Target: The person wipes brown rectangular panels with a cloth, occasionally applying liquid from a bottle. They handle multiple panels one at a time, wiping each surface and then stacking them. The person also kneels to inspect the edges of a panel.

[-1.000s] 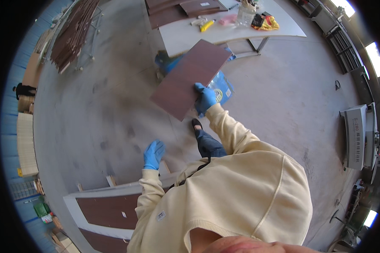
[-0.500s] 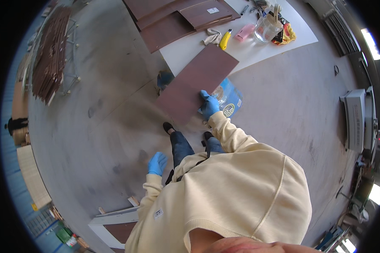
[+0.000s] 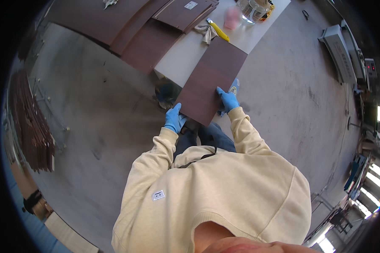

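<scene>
A flat brown rectangular panel (image 3: 211, 82) is held out in front of me, its far end over the white table (image 3: 173, 65). My left hand (image 3: 174, 119), in a blue glove, grips its near left corner with the thumb on top. The blue-gloved right hand (image 3: 229, 99) holds the right edge, thumb also on the upper face. Both hands' other fingers are partly hidden under the panel. Just beyond the far end lie a yellow utility knife (image 3: 218, 30) and a crumpled greyish cloth (image 3: 206, 33).
Larger brown panels (image 3: 152, 44) are stacked on the table's left. A pink object (image 3: 232, 19) and a clear jar (image 3: 252, 10) stand at its far right. More brown panels (image 3: 29, 122) rest on a rack at the left. A grey machine (image 3: 340, 52) is at the right.
My left hand has come up from my side and taken hold of the panel's near left corner. The panel has turned more lengthwise, and the view has shifted, bringing the table's left stack further in.
</scene>
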The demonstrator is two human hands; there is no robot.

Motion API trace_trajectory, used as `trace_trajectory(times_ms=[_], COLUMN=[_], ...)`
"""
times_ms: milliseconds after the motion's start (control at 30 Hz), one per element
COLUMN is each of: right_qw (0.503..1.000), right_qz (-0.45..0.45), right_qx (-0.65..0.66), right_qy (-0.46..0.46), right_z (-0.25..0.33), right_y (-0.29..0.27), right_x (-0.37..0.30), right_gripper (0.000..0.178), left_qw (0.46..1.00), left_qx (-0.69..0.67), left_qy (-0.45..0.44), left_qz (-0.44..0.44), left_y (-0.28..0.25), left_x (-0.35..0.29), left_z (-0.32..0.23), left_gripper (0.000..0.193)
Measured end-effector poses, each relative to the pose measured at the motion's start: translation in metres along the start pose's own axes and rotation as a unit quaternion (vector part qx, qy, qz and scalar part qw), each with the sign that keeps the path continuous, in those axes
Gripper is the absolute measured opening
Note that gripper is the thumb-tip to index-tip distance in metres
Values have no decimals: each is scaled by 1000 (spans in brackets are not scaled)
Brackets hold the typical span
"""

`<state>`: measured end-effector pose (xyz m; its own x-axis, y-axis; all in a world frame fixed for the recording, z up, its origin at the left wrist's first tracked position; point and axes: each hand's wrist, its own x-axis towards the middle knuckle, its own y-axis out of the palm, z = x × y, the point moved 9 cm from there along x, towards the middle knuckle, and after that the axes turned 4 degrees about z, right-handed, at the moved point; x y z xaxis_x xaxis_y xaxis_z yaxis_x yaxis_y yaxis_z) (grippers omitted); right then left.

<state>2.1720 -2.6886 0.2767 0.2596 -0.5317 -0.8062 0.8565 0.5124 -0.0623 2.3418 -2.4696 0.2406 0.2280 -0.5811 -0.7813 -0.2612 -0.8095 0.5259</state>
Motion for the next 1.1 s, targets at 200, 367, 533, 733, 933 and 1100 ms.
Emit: trace_trajectory(times_ms=[200,367,533,733,933,1100], right_qw=[915,893,868,847,792,772], right_qz=[-71,-56,-93,-157,-279,-360], right_qx=[-389,-445,-488,-507,-543,-513], right_qy=[-81,-40,-22,33,11,-111], right_z=[53,71,73,42,89,152], right_y=[-2,-8,-5,-18,7,112], right_x=[11,1,12,50,3,-35], right_gripper=[75,86,94,91,82,64], left_qw=[1000,997,994,981,952,955], left_qx=[11,0,13,90,261,275], left_qy=[-9,-68,-97,-170,-148,-82], left_qz=[6,-29,-52,-24,63,75], left_y=[-7,14,26,29,-37,-136], left_x=[36,40,48,44,33,12], left_z=[-30,-26,-40,-52,-120,-244], left_gripper=[53,48,48,57,48,52])
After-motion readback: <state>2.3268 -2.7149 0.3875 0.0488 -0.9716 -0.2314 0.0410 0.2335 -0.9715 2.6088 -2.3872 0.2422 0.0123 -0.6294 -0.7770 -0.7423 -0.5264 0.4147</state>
